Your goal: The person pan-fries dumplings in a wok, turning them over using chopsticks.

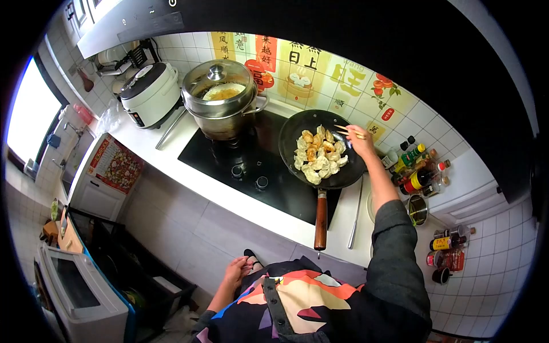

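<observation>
My right hand (359, 142) is closed around a pair of chopsticks (342, 129), their tips over the far right side of a black frying pan (296, 124). Dumplings (320, 164) fill the middle of the pan; several at the back have golden-brown faces, while those in front look pale. The pan's brown wooden handle (321, 222) points toward me, and no hand is on it. Low in front of my body, my left hand (238, 270) hangs with its fingers curled together, and I see nothing in it.
A lidded steamer pot (220, 117) stands on the black cooktop (251, 151), left of the pan. Beyond it is a white rice cooker (150, 97). Sauce bottles (420, 178) crowd the right counter, near a metal bowl (417, 209) and a long metal utensil (355, 214). The range hood (320, 28) overhangs.
</observation>
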`<move>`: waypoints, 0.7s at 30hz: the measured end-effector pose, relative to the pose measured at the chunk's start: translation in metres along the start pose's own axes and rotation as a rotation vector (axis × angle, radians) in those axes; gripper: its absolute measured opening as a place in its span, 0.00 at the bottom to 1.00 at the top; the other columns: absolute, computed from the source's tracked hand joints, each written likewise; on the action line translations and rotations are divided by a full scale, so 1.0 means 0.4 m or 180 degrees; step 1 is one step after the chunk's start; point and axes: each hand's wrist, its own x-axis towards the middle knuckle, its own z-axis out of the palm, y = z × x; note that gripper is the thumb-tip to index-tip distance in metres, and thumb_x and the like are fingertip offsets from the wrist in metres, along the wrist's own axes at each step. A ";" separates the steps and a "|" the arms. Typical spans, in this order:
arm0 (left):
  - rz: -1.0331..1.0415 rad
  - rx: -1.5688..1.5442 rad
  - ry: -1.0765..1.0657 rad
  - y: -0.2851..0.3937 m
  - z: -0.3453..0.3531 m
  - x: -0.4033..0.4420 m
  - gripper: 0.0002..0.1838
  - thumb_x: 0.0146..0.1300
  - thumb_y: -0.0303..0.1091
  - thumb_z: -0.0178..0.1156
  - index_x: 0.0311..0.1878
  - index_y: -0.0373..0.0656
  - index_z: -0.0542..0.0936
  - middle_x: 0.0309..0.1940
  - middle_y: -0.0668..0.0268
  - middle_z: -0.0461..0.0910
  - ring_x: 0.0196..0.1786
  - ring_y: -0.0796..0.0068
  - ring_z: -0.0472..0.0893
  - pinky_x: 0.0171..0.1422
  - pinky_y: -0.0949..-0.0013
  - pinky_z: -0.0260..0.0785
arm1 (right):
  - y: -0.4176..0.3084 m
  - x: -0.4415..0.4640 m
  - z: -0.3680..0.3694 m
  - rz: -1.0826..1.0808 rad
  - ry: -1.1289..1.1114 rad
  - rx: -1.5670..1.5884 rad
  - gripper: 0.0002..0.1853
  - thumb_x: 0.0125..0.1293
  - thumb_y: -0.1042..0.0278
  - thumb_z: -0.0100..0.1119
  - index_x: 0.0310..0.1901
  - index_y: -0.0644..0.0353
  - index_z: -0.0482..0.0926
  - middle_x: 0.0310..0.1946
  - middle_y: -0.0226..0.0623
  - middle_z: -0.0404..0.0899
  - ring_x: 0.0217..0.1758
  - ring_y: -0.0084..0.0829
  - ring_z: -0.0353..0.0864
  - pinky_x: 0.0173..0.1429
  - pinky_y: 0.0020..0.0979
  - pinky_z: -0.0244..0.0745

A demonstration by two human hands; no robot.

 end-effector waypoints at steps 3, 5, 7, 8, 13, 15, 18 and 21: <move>0.0014 0.0059 0.0113 0.029 -0.019 -0.028 0.10 0.59 0.33 0.47 0.42 0.42 0.70 0.30 0.65 0.76 0.27 0.79 0.75 0.28 0.81 0.68 | -0.005 0.027 0.095 -0.0796 0.0046 -0.0295 0.10 0.57 0.64 0.47 0.36 0.60 0.74 0.26 0.35 0.77 0.27 0.26 0.76 0.32 0.26 0.69; 0.0057 -0.0013 0.0035 0.027 0.013 -0.018 0.10 0.59 0.33 0.46 0.42 0.42 0.71 0.30 0.65 0.76 0.27 0.80 0.75 0.26 0.81 0.68 | -0.011 0.048 0.103 -0.0825 0.0094 -0.0573 0.10 0.57 0.64 0.48 0.36 0.60 0.74 0.26 0.36 0.76 0.30 0.29 0.76 0.34 0.27 0.69; 0.0081 -0.0084 0.0039 0.019 0.021 -0.023 0.09 0.59 0.32 0.46 0.42 0.42 0.71 0.30 0.65 0.76 0.27 0.80 0.75 0.26 0.82 0.68 | -0.017 0.038 0.112 -0.0669 0.0015 -0.0590 0.09 0.56 0.65 0.49 0.35 0.60 0.74 0.27 0.38 0.76 0.32 0.32 0.76 0.35 0.28 0.69; 0.0120 -0.0113 0.0040 0.025 0.017 -0.022 0.09 0.59 0.32 0.46 0.41 0.42 0.70 0.29 0.65 0.76 0.27 0.80 0.75 0.26 0.82 0.68 | -0.022 0.036 0.121 -0.0667 -0.0060 -0.0528 0.09 0.55 0.65 0.49 0.34 0.60 0.74 0.27 0.38 0.76 0.31 0.32 0.76 0.35 0.28 0.69; 0.0082 -0.0228 0.0050 -0.010 -0.025 0.003 0.10 0.59 0.32 0.45 0.42 0.42 0.70 0.30 0.64 0.76 0.29 0.78 0.75 0.28 0.80 0.68 | -0.026 0.035 0.106 -0.1167 -0.0459 -0.0628 0.09 0.55 0.66 0.49 0.34 0.60 0.75 0.28 0.40 0.75 0.32 0.36 0.75 0.36 0.29 0.68; 0.0071 -0.0235 0.0021 -0.013 -0.030 0.005 0.10 0.59 0.32 0.45 0.43 0.41 0.69 0.31 0.63 0.75 0.30 0.76 0.76 0.29 0.79 0.68 | -0.043 0.031 0.086 -0.0750 -0.0375 -0.0317 0.09 0.55 0.66 0.49 0.34 0.60 0.75 0.27 0.38 0.75 0.30 0.33 0.75 0.35 0.28 0.68; 0.0045 -0.0245 0.0075 0.000 -0.017 -0.001 0.10 0.59 0.32 0.44 0.43 0.42 0.69 0.32 0.63 0.75 0.31 0.77 0.75 0.30 0.79 0.68 | -0.024 0.043 0.057 -0.0212 -0.0053 0.0213 0.09 0.56 0.66 0.48 0.34 0.59 0.75 0.26 0.35 0.76 0.27 0.25 0.76 0.33 0.25 0.69; 0.0030 -0.0191 0.0107 0.013 -0.008 0.011 0.10 0.59 0.32 0.45 0.43 0.41 0.69 0.29 0.64 0.76 0.27 0.79 0.75 0.28 0.81 0.70 | 0.001 0.026 0.046 0.0003 0.0096 -0.0084 0.10 0.56 0.65 0.47 0.34 0.59 0.75 0.25 0.36 0.76 0.25 0.26 0.76 0.33 0.26 0.69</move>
